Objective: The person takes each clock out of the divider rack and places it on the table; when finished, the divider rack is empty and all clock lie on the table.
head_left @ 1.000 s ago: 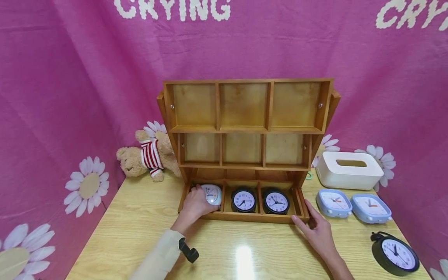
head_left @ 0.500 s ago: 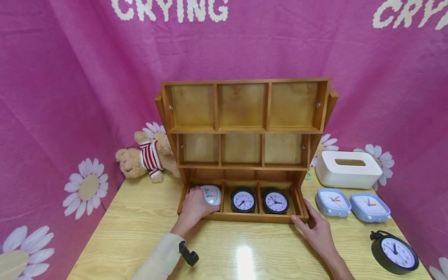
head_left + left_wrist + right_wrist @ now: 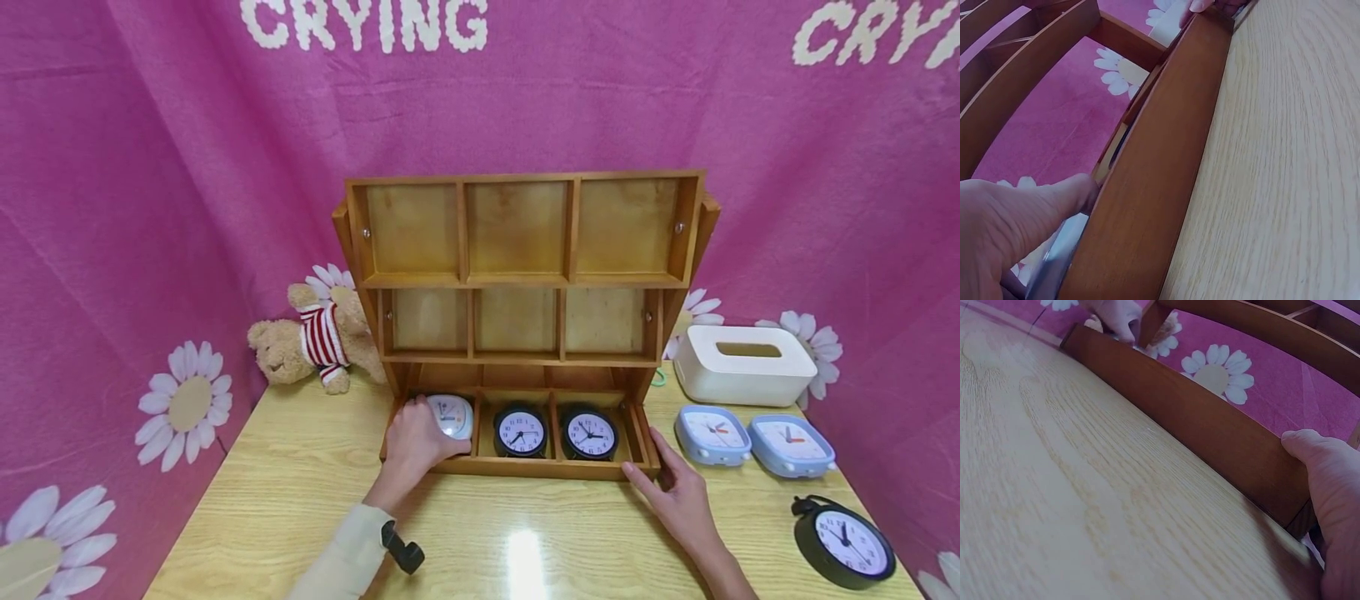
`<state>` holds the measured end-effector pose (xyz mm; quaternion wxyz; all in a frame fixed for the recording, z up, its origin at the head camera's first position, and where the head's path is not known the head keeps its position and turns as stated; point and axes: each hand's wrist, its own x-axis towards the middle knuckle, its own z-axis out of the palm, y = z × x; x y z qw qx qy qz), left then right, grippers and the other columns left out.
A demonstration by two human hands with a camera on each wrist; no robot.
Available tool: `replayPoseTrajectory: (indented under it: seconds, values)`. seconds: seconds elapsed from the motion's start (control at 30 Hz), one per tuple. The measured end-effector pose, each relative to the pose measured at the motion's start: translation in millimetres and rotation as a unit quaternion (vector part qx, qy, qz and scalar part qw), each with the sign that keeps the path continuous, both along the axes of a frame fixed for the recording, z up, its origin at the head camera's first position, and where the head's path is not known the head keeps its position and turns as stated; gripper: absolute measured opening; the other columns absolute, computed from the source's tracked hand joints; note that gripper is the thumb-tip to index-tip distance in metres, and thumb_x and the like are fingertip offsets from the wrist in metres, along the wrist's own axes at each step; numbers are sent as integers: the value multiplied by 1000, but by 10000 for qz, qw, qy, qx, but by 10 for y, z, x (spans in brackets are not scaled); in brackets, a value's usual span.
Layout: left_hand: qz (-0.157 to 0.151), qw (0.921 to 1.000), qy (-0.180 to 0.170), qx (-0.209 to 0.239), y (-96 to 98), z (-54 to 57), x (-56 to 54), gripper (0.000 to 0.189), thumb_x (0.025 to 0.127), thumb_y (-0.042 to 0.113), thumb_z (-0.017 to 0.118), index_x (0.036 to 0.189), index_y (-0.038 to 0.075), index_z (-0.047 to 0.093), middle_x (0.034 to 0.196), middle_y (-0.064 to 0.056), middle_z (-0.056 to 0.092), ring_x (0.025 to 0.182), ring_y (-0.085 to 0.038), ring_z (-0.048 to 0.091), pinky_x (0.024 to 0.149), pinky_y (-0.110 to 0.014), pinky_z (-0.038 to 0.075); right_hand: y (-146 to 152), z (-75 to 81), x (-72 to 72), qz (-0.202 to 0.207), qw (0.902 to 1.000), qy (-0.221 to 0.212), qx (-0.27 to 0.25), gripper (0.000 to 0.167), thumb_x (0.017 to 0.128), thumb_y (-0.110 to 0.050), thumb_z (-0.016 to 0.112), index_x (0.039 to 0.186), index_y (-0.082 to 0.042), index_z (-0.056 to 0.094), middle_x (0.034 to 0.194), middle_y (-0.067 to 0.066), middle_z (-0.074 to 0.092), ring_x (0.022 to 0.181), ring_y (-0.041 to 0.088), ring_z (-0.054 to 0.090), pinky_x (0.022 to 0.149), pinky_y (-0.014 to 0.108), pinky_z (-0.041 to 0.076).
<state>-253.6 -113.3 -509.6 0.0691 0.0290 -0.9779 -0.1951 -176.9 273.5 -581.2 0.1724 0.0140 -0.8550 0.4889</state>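
Note:
A brown wooden shelf (image 3: pixel 525 282) with three tiers of compartments stands on the table. In its bottom left compartment sits a light-blue alarm clock (image 3: pixel 454 417); my left hand (image 3: pixel 412 440) grips it from the left and partly covers it. The left wrist view shows the thumb of that left hand (image 3: pixel 1016 215) at the top of the front board (image 3: pixel 1154 137), beside the clock's pale blue side (image 3: pixel 1063 250). Two round black clocks (image 3: pixel 521 432) fill the other bottom compartments. My right hand (image 3: pixel 681 492) holds the shelf's lower right corner, thumb on the front board (image 3: pixel 1222 434).
To the right lie two blue alarm clocks (image 3: pixel 714 435) and a round black clock (image 3: pixel 846 543), with a white tissue box (image 3: pixel 742 375) behind. A teddy bear (image 3: pixel 288 350) lies left of the shelf. Pink cloth (image 3: pixel 225 125) hangs around the wooden table (image 3: pixel 300 454).

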Motion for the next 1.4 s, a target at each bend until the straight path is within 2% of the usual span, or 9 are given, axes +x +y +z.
replayPoseTrajectory:
  seconds: [0.27, 0.33, 0.47, 0.57, 0.77, 0.97, 1.07, 1.23, 1.4]
  values:
    - [-76, 9976, 579, 367, -53, 29, 17, 99, 48, 54, 97, 120, -5, 60, 103, -19, 66, 98, -38, 66, 76, -50, 61, -2, 10, 5, -2, 10000, -32, -18, 75, 94, -20, 81, 156, 1, 45, 146, 30, 56, 108, -11, 55, 85, 2, 45]
    - [-121, 9958, 742, 524, -69, 47, 26, 97, 49, 50, 97, 118, -5, 60, 103, -20, 65, 97, -39, 65, 77, -50, 61, 1, 18, 5, -8, 10000, -15, -11, 75, 93, -19, 81, 156, 1, 45, 146, 30, 56, 108, -8, 56, 85, 2, 45]
    - [-208, 9922, 898, 843, -106, 90, 51, 94, 49, 43, 97, 120, -7, 58, 102, -19, 64, 96, -38, 63, 79, -50, 59, 5, 38, 9, 70, 9999, 19, -109, 75, 94, -17, 80, 156, 2, 44, 148, 32, 52, 119, 4, 59, 89, 3, 44]
    - [-249, 9901, 895, 1053, -137, 135, 83, 96, 50, 40, 96, 124, -7, 57, 104, -20, 64, 96, -37, 64, 80, -51, 59, 8, 42, 7, 128, 9996, 89, -219, 74, 94, -14, 80, 156, 3, 44, 148, 33, 51, 121, 5, 58, 90, 4, 45]
    - [-276, 9871, 880, 1306, -249, 203, 171, 96, 53, 38, 95, 129, -4, 56, 112, -19, 64, 101, -36, 64, 84, -51, 58, 12, 5, -17, 127, 9995, 146, -235, 74, 93, -13, 81, 155, 3, 45, 146, 32, 54, 114, -12, 54, 89, 3, 45]
    - [-296, 9819, 1033, 1560, -454, 220, 316, 96, 55, 37, 95, 133, -3, 54, 115, -19, 63, 105, -35, 61, 87, -50, 57, 9, -7, -15, 136, 9996, 158, -174, 74, 93, -14, 81, 155, 4, 44, 147, 33, 52, 114, -11, 54, 89, 3, 45]
    - [-209, 9808, 980, 1672, -580, 228, 387, 99, 56, 36, 95, 136, -3, 53, 120, -19, 62, 110, -35, 60, 92, -51, 56, 11, -5, -16, 123, 9997, 150, -174, 74, 93, -14, 81, 155, 3, 44, 148, 32, 52, 113, -10, 55, 89, 3, 45]
    - [4, 9825, 824, 1670, -809, 250, 474, 99, 57, 34, 94, 139, -2, 52, 124, -21, 61, 116, -36, 58, 97, -53, 52, 7, -12, -21, 60, 9997, 179, -122, 73, 92, -14, 81, 155, 2, 46, 142, 30, 59, 100, -8, 58, 81, 4, 47]
    - [191, 9833, 709, 1664, -1039, 248, 523, 99, 59, 30, 93, 141, -4, 49, 125, -23, 59, 118, -37, 55, 98, -55, 51, 6, -22, -7, 102, 9997, 132, -168, 74, 93, -14, 81, 155, 3, 45, 145, 32, 55, 111, -12, 55, 88, 3, 45]
